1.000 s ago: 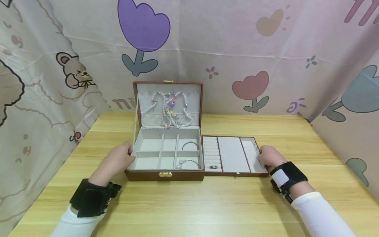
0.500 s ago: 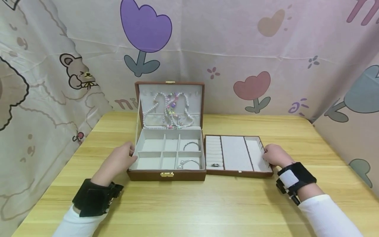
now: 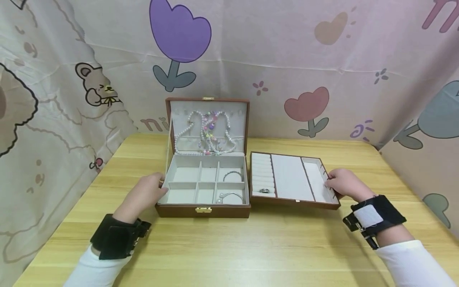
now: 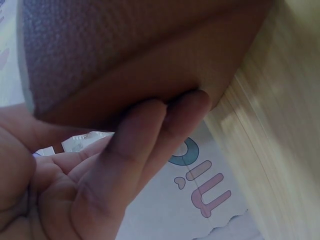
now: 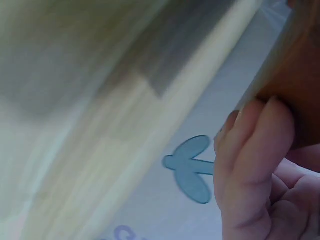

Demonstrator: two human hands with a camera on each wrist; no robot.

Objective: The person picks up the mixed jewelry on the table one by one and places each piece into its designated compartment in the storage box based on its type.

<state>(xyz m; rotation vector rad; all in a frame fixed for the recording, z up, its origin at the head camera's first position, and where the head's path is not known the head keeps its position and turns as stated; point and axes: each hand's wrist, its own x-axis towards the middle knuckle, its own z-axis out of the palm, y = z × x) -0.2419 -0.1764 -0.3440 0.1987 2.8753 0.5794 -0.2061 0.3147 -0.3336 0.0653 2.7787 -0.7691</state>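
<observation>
A brown jewelry box [image 3: 178, 211] stands with its lid [image 3: 247, 127] raised and its pale compartments showing. My left hand [image 3: 145, 195] grips the box's left wall, thumb at the rim and fingers against the outer side [image 4: 165, 80]. Off the table, just right of the box, is a shallow jewelry tray [image 3: 291, 175], tilted with its right end lower. My right hand [image 3: 346, 184] holds that end, thumb inside the rim and fingers under the brown base [image 5: 305, 75]. A ring [image 3: 264, 191] sits in the tray's padded ring rolls.
Two bracelets, one plain [image 3: 233, 173] and one with pearl ends [image 3: 231, 194], lie in the box's right compartments. Beaded necklaces [image 3: 211, 131] hang inside the lid. The wooden table [image 3: 251, 251] meets a patterned cloth [image 3: 229, 71] behind.
My right hand has lifted the tray off the table and shifted it slightly right, with its left end now higher. My left hand stays on the box.
</observation>
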